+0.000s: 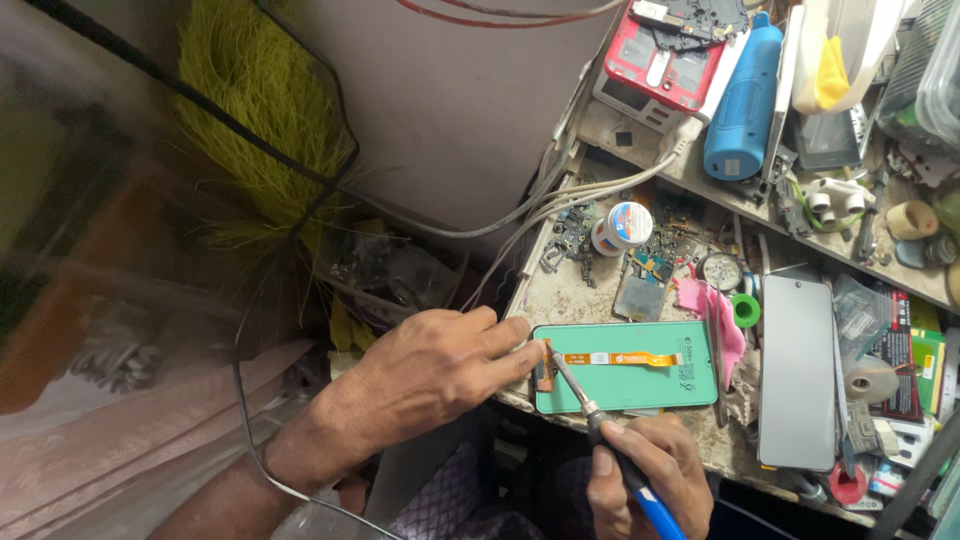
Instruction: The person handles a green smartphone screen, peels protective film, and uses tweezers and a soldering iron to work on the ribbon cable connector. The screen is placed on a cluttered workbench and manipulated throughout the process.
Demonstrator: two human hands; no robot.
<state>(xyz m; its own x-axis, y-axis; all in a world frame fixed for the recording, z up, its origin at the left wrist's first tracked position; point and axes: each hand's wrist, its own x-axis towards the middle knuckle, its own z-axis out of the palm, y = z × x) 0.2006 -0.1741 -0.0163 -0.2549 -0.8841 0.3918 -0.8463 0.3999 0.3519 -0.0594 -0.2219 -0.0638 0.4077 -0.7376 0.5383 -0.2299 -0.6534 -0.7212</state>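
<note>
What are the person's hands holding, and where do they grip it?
The right hand grips a soldering iron by its blue handle. The left hand holds nothing; its fingertips press the left edge of the green screen panel.

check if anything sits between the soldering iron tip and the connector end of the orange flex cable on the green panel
Nothing visible does. The soldering iron in the right hand has its tip right at the connector end of the orange flex cable on the green panel. The left hand fingertips press just beside that spot, not across it.
</note>
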